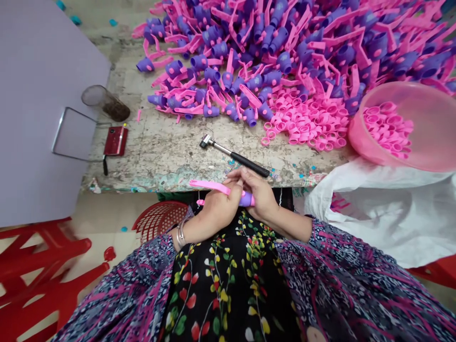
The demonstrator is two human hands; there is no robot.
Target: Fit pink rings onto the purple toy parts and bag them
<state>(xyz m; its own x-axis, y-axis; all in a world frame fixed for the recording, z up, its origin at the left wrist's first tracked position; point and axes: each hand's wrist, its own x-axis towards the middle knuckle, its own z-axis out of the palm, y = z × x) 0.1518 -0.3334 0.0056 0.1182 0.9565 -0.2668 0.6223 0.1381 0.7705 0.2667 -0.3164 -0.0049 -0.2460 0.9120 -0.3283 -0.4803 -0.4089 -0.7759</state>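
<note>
My left hand [221,208] is closed around a plastic piece with a long pink handle and a purple tube-shaped body [245,199]. The pink handle [206,184] sticks out to the left over the thumb side. My right hand [262,192] closes on the piece's right end, and its fingertips meet those of my left hand. The fingers hide part of the purple body. Just beyond my hands, a hammer [231,154] with a black grip lies on the worn table [160,156].
Similar purple-and-pink pieces [249,61] are heaped at the back. Beside them are loose pink rings [309,118] and a pink bowl [427,128] holding more. A glass jar [103,102] and red box [116,140] lie left. A white sack [384,204] hangs right; a red basket [156,218] stands below.
</note>
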